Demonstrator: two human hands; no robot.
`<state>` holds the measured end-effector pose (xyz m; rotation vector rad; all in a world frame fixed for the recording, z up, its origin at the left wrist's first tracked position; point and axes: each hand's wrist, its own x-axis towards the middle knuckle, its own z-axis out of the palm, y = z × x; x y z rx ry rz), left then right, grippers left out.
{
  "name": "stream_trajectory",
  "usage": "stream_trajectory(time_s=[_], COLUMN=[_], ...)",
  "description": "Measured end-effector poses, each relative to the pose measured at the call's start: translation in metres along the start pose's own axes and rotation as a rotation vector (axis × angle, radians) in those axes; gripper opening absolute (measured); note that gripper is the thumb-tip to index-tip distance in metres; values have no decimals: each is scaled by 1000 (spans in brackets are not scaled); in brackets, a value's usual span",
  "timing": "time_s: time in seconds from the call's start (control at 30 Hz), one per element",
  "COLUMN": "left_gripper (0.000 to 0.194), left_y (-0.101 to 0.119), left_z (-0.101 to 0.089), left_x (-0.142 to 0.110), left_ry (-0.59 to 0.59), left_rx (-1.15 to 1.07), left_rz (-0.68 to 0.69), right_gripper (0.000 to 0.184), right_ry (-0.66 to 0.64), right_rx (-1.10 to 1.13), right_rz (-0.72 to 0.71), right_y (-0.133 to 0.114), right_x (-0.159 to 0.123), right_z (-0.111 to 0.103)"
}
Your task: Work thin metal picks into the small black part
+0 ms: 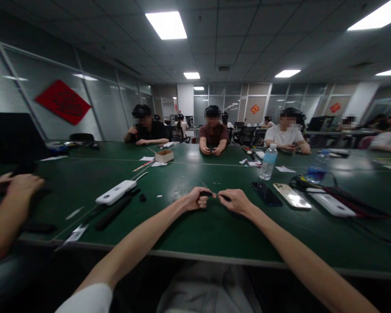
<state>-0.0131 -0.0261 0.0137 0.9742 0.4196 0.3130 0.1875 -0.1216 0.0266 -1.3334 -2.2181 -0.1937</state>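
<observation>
Over the middle of the green table (195,234), my left hand (197,200) is closed around a slim black object (206,193), with a thin light sliver standing up beside it. Close by on the right, my right hand (236,201) grips a thin tool with a dark handle (226,198). Its narrow tip points left and reaches the black object or stops just short; I cannot tell which. Both pieces are too small and blurred to name more exactly. A small black piece (142,197) and a white scrap (159,196) lie left of my hands.
On the left are a white device with cables (117,192), a long black case (114,214) and another person's arm (16,200). At right lie a dark phone (266,194), a gold phone (292,196) and a water bottle (268,163). A cardboard box (164,155) stands farther back.
</observation>
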Motion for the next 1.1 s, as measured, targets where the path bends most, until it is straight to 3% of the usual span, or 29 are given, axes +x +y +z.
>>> stream_trajectory(time_s=[0.3,0.63,1.1], left_gripper=[31,28,28], left_y=[0,-2,-17], left_z=[5,4,-3], left_x=[-7,-4,10], left_ry=[21,58,130], left_rx=[-75,-68,8], left_rz=[114,184,319], right_gripper=[28,25,32], right_ry=[22,-17,13], right_rx=[49,66,-162], right_rz=[106,78,175], right_y=[1,0,-21], right_x=[-2,-1,-5], right_z=[-4,1,24])
